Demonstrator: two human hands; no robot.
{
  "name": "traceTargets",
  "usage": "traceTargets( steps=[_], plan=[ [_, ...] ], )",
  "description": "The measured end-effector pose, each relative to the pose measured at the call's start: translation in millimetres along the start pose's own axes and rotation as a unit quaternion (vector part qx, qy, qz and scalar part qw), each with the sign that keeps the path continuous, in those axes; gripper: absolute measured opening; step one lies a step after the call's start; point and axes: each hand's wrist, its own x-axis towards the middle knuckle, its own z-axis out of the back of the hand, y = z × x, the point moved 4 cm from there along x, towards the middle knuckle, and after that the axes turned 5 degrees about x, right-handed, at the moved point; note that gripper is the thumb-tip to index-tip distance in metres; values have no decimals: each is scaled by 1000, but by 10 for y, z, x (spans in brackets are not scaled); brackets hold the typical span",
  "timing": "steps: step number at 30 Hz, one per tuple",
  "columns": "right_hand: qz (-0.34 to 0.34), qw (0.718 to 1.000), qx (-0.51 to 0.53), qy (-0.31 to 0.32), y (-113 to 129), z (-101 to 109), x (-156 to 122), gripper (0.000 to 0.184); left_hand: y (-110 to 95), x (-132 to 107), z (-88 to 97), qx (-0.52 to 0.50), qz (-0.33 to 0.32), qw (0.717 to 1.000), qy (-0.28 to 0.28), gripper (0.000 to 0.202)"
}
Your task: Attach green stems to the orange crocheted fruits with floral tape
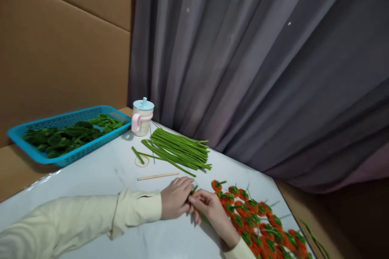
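Close together above the white tabletop, both hands meet at a green chenille stem (194, 190), whose short end sticks up between the fingers. My left hand (177, 198) is closed on it, back of the hand upward. My right hand (210, 208) pinches it between thumb and fingers. Some green also shows under the right palm; its shape is mostly hidden. Just right of my right hand lie several small orange chenille persimmons (253, 205) with green tops. Beyond the hands rests a loose bundle of long green chenille stems (179, 147).
A thin wooden stick (158, 176) lies past my left hand, near a rubber band (142, 165) and a short green piece (137, 155). A lidded cup (142, 123) stands farther back. The blue basket (62, 160) at left holds green chenille pieces. A grey curtain (237, 68) hangs behind.
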Motion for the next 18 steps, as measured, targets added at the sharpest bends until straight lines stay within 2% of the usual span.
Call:
traceTargets(
  steps=[6, 11, 18],
  plan=[
    [13, 999, 36, 26, -30, 14, 5, 46, -18, 25, -39, -6, 12, 999, 48, 58],
    [13, 998, 43, 32, -24, 17, 5, 46, 27, 26, -69, -25, 4, 999, 36, 61],
    [13, 999, 43, 20, 4, 42, -27, 44, 92, 47, -44, -97, -10, 995, 7, 55]
  ],
)
